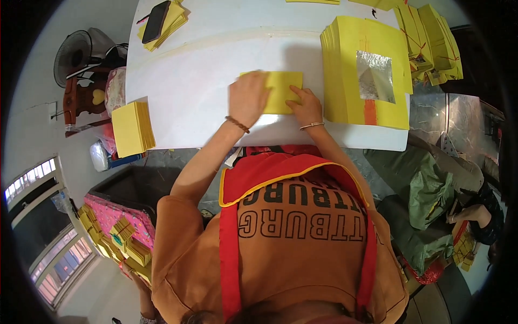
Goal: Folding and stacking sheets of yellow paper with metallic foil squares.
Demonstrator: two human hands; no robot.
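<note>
A folded yellow paper sheet (284, 89) lies flat on the white tabletop in front of me. My left hand (248, 100), slightly blurred, is closed over the sheet's left edge with its fingers pressed together and bent. From the right side, my right hand (308, 109) rests on the sheet's lower right part, two fingertips spread apart on the paper. A tall stack of yellow paper pieces (337, 81) with a silver square and an orange stripe on top stands just right of my right hand.
A stack of yellow folded papers (129, 127) sits at the table's left edge. At the far left a black phone (156, 21) lies on yellow papers. Tied yellow bundles (431, 43) stand at the far right. Beside the table are a fan (74, 58) and another person's arm (145, 291).
</note>
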